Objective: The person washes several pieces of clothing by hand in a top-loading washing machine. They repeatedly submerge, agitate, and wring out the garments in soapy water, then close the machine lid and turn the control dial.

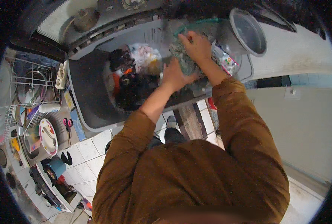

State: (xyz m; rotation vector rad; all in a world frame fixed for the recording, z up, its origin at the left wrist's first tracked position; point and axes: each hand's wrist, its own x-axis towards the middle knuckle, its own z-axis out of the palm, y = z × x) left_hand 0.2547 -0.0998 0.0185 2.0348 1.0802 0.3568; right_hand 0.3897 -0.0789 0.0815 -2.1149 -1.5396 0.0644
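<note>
A wide grey tub [84, 93] with a dark inside stands before me, looking like the open top of a twin-tub washing machine. Over its right part, my right hand [199, 48] curls its fingers on a bunched grey-green cloth [178, 48]. Below and left of it, my left hand [174, 76] rests against the same cloth, fingers and thumb spread. Partly hidden by my right wrist lies a colourful printed plastic package [229, 64]. In the left part of the tub is a heap of dark, orange and white laundry [145, 56].
At the upper right sits a grey plastic basin [250, 33]. An old kettle [85, 19] stands at the far left. On my left are a wire dish rack [35, 84], a patterned plate [48, 136] and scissors [67, 125]. A striped rug [190, 121] lies on the tiled floor.
</note>
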